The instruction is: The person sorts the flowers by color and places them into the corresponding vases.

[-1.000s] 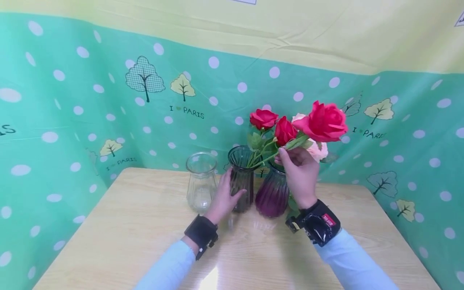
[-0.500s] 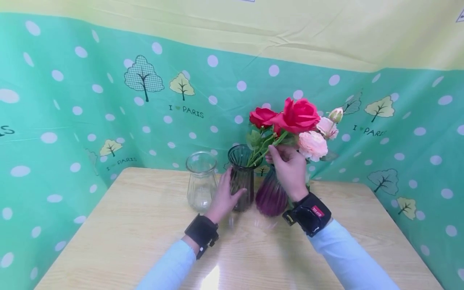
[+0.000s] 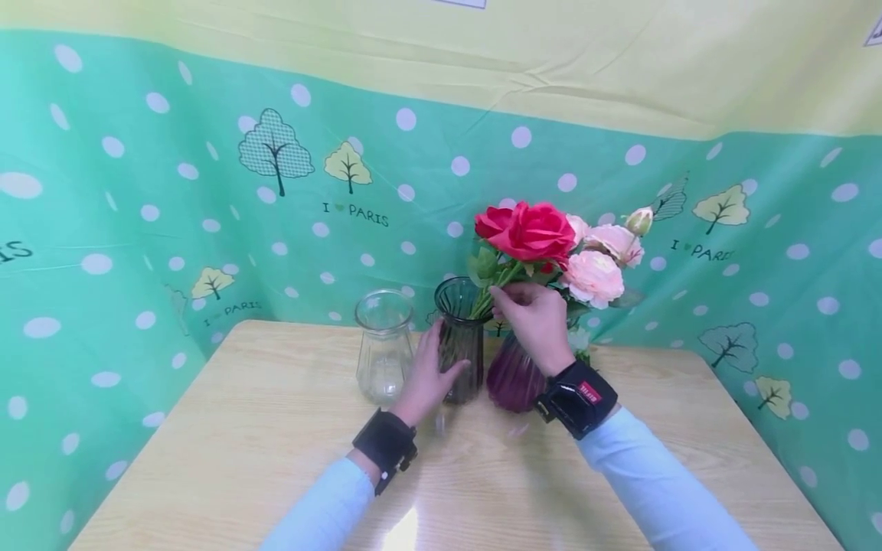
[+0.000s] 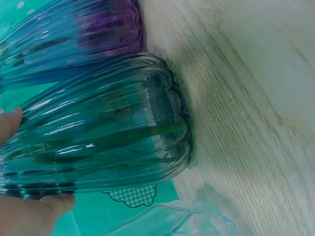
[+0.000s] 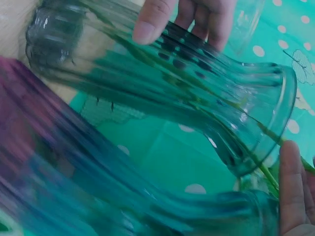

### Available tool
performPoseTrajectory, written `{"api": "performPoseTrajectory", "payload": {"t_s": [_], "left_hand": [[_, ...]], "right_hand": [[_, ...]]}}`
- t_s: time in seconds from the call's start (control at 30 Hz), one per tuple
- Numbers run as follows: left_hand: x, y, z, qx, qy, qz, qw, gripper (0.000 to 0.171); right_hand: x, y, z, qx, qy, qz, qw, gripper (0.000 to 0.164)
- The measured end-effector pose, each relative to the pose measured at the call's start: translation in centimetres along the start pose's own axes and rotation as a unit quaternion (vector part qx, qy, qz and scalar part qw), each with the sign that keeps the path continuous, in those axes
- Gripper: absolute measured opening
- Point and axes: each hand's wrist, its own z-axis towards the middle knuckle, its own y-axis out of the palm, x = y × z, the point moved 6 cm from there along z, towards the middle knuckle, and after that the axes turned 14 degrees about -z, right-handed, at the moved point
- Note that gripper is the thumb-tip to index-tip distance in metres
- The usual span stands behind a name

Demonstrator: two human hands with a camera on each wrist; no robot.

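My left hand (image 3: pixel 426 381) grips the dark grey ribbed glass vase (image 3: pixel 471 356) by its side, and the vase stands upright on the table. In the left wrist view, a green stem (image 4: pixel 162 130) shows through the glass down near the base. My right hand (image 3: pixel 540 321) pinches the green stem of a large red rose (image 3: pixel 539 232) just above the vase's mouth. Another red rose (image 3: pixel 491 222) leans from the same vase, partly behind the large bloom. In the right wrist view, stems run inside the vase (image 5: pixel 118 73) past the rim, and right fingers (image 5: pixel 291 182) lie beside them.
A purple-blue glass vase (image 3: pixel 511 379) stands just right of the grey one, partly behind my right hand. Pink flowers (image 3: pixel 594 277) and a bud (image 3: pixel 639 221) rise above it. Left of my left hand is a clear glass vase (image 3: pixel 383 360). A green dotted curtain (image 3: pixel 207 191) hangs behind the table (image 3: pixel 276 428).
My right hand has moved left and slightly down with the large rose, bringing its bloom over the other red roses and uncovering the pink flowers. The left hand stays on the grey vase.
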Motion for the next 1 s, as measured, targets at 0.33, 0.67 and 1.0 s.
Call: {"api": "performPoseTrajectory", "payload": {"t_s": [0.33,0.67,1.0], "left_hand": [[0.2,-0.1,-0.1,0.0,0.004,-0.004,1.0,0.086],[0.1,0.0,-0.2,0.0,0.007,-0.011,0.9999,0.084],[0.0,0.0,0.0,0.002,0.008,-0.014,0.9999,0.085]], "right_hand": [[-1.1,-1.7,0.1,0.04,-0.061,-0.098,0.993,0.037],[-0.5,-1.6,0.5,0.044,-0.027,0.004,0.999,0.027],[-0.8,-0.3,1.0,0.025,-0.039,-0.094,0.994,0.031]]}}
